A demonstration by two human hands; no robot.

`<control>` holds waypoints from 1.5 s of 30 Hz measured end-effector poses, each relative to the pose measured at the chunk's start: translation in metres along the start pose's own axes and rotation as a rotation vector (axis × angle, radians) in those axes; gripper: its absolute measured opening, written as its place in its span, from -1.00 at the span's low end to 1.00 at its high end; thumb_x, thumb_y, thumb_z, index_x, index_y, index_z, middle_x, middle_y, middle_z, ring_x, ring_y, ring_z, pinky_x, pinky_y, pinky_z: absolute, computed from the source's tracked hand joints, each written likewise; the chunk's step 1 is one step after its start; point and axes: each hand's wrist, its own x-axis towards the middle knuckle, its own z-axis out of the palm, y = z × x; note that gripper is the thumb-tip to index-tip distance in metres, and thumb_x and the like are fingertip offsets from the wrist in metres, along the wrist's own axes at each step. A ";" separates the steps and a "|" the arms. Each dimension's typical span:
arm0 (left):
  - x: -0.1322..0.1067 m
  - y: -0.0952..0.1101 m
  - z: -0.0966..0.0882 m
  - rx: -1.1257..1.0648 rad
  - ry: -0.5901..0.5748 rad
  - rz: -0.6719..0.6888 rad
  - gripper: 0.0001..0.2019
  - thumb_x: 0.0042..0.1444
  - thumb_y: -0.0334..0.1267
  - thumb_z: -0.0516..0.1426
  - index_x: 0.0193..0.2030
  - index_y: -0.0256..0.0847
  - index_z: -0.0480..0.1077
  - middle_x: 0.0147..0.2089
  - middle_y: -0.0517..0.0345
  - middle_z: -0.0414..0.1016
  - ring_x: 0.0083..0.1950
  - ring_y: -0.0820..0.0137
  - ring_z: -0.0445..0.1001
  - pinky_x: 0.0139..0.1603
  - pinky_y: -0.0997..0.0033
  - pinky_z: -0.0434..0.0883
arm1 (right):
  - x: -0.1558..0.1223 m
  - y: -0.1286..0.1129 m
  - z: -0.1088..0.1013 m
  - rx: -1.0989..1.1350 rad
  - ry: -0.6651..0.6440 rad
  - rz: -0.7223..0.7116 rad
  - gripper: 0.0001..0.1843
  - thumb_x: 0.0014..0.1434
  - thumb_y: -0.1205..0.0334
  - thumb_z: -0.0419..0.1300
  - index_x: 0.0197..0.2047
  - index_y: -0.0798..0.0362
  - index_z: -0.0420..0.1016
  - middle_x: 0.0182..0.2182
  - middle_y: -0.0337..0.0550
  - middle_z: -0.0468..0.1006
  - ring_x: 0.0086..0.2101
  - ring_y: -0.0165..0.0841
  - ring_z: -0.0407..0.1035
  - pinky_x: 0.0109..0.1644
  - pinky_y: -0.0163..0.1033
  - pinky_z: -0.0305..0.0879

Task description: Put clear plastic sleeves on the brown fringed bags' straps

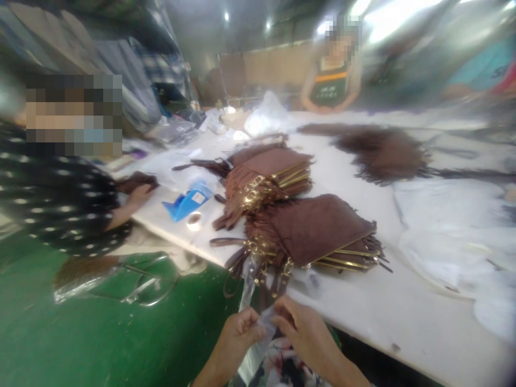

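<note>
Close to my body, at the table's near edge, both hands pinch a strip of clear plastic film [266,321]. My left hand [242,336] grips it from the left, fingers curled with the thumb on top. On the other side my right hand [300,328] is closed on the film too. Just beyond them lies a stack of brown fringed bags [318,228] with gold zippers and gold clasps, straps hanging over the edge. A second stack of brown bags [274,166] sits behind it.
A white table [363,317] spans the view. On it lie a blue packet [187,201], a tape roll [194,221], brown fringed pieces [389,153] and white plastic sheeting [447,231]. A co-worker in a dotted top [52,193] handles brown material at left; another person [332,86] stands opposite.
</note>
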 end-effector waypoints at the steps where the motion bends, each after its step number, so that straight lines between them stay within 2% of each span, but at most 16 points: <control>1: -0.001 0.000 0.000 0.003 -0.006 0.002 -0.75 0.03 -0.15 0.24 -0.41 -0.28 0.33 -0.49 0.30 0.23 -0.40 0.47 0.17 -0.35 0.46 0.11 | 0.000 -0.001 -0.001 0.014 -0.008 -0.002 -0.93 0.18 0.24 0.11 -0.28 -0.03 0.42 -0.54 -0.35 0.43 -0.48 -0.41 0.31 -0.41 -0.36 0.06; 4: -0.001 -0.003 0.000 0.013 0.017 -0.006 -0.74 0.01 -0.13 0.26 -0.40 -0.28 0.34 -0.48 0.29 0.25 -0.39 0.47 0.18 -0.34 0.46 0.12 | -0.002 -0.001 -0.005 0.142 -0.039 0.011 -0.90 0.20 0.24 0.09 -0.34 0.00 0.40 -0.55 -0.35 0.42 -0.50 -0.44 0.29 -0.43 -0.38 0.08; 7: 0.002 -0.009 -0.002 0.017 0.033 -0.017 -0.70 -0.03 -0.08 0.28 -0.41 -0.29 0.35 -0.48 0.28 0.27 -0.40 0.46 0.21 -0.36 0.47 0.13 | -0.006 0.001 -0.008 0.371 -0.168 0.041 -0.87 0.22 0.19 0.08 -0.34 0.03 0.36 -0.56 -0.36 0.38 -0.56 -0.48 0.21 -0.50 -0.42 0.07; 10: 0.007 -0.012 -0.002 -0.020 -0.007 -0.021 -0.67 -0.06 -0.05 0.30 -0.43 -0.29 0.35 -0.50 0.28 0.27 -0.42 0.46 0.21 -0.38 0.48 0.13 | -0.010 0.006 -0.010 0.512 -0.259 0.047 -0.86 0.23 0.17 0.08 -0.33 0.04 0.32 -0.56 -0.37 0.35 -0.58 -0.52 0.16 -0.52 -0.43 0.05; 13: 0.010 -0.013 -0.002 -0.041 -0.036 -0.020 -0.69 -0.04 -0.08 0.30 -0.43 -0.28 0.34 -0.49 0.28 0.28 -0.42 0.48 0.20 -0.38 0.48 0.12 | -0.011 0.008 -0.011 0.482 -0.232 0.063 -0.86 0.24 0.18 0.06 -0.31 0.04 0.32 -0.54 -0.34 0.39 -0.56 -0.51 0.21 -0.51 -0.43 0.08; 17: 0.010 -0.013 -0.003 -0.058 -0.048 -0.032 -0.70 -0.02 -0.10 0.29 -0.42 -0.29 0.35 -0.48 0.27 0.29 -0.41 0.48 0.21 -0.39 0.48 0.12 | -0.010 0.005 -0.013 0.315 -0.200 0.035 -0.89 0.19 0.24 0.12 -0.19 0.00 0.39 -0.53 -0.36 0.42 -0.54 -0.48 0.24 -0.47 -0.41 0.10; 21: 0.009 -0.006 -0.001 -0.070 -0.054 -0.019 -0.72 -0.01 -0.12 0.29 -0.42 -0.29 0.36 -0.48 0.27 0.32 -0.41 0.48 0.25 -0.38 0.50 0.15 | -0.006 0.003 -0.012 0.180 -0.195 0.019 -0.90 0.20 0.21 0.11 -0.30 0.00 0.45 -0.55 -0.35 0.43 -0.53 -0.47 0.27 -0.48 -0.42 0.07; 24: 0.006 0.002 0.003 -0.021 0.017 0.012 -0.72 0.02 -0.14 0.27 -0.20 -0.25 0.40 -0.37 0.19 0.45 -0.33 0.38 0.40 -0.29 0.44 0.28 | -0.003 0.005 -0.008 0.183 -0.153 0.052 -0.82 0.23 0.16 0.08 -0.35 0.01 0.44 -0.55 -0.32 0.49 -0.53 -0.45 0.32 -0.47 -0.42 0.11; 27: 0.001 0.009 0.010 0.121 0.183 0.102 -0.61 0.06 -0.15 0.24 0.02 -0.16 0.34 -0.16 0.07 0.52 -0.18 0.28 0.48 -0.14 0.34 0.37 | 0.001 0.008 -0.002 0.237 -0.090 0.107 -0.78 0.24 0.12 0.08 -0.37 0.02 0.42 -0.59 -0.31 0.50 -0.57 -0.45 0.33 -0.50 -0.42 0.14; 30: -0.001 0.014 0.015 0.296 0.257 0.247 -0.73 0.11 -0.17 0.19 -0.05 -0.13 0.40 0.08 0.01 0.42 0.06 0.21 0.40 0.07 0.27 0.34 | 0.003 0.009 0.005 0.303 -0.058 0.153 -0.77 0.23 0.10 0.08 -0.39 0.04 0.40 -0.63 -0.32 0.47 -0.64 -0.48 0.26 -0.56 -0.43 0.10; 32: 0.001 0.017 0.018 0.370 0.250 0.276 -0.83 0.15 -0.17 0.15 -0.14 -0.13 0.44 0.05 0.03 0.44 0.10 0.21 0.38 0.10 0.28 0.32 | 0.003 0.009 0.008 0.355 -0.062 0.171 -0.76 0.22 0.10 0.08 -0.39 0.04 0.38 -0.65 -0.33 0.45 -0.67 -0.50 0.22 -0.60 -0.43 0.08; 35: 0.004 0.020 0.021 0.339 0.248 0.232 -0.87 0.15 -0.18 0.16 -0.21 -0.13 0.47 -0.04 0.08 0.50 0.03 0.25 0.43 0.06 0.33 0.33 | 0.003 0.008 0.011 0.432 -0.077 0.191 -0.76 0.23 0.07 0.08 -0.37 0.04 0.38 -0.65 -0.36 0.41 -0.69 -0.52 0.18 -0.62 -0.44 0.07; 41: 0.008 0.015 0.027 0.037 0.188 0.027 -0.77 0.07 -0.12 0.24 -0.20 -0.21 0.46 -0.25 0.10 0.57 -0.19 0.27 0.51 -0.14 0.37 0.40 | 0.002 0.011 0.012 0.432 -0.079 0.168 -0.76 0.25 0.07 0.06 -0.31 0.03 0.44 -0.63 -0.36 0.38 -0.68 -0.54 0.17 -0.60 -0.46 0.07; 45: 0.011 0.010 0.029 -0.140 0.141 -0.044 -0.74 0.02 -0.15 0.28 -0.22 -0.27 0.43 -0.31 0.08 0.57 -0.29 0.30 0.50 -0.25 0.39 0.39 | 0.002 0.011 0.011 0.414 -0.084 0.170 -0.75 0.26 0.08 0.04 -0.30 0.02 0.45 -0.63 -0.37 0.37 -0.67 -0.53 0.17 -0.60 -0.46 0.07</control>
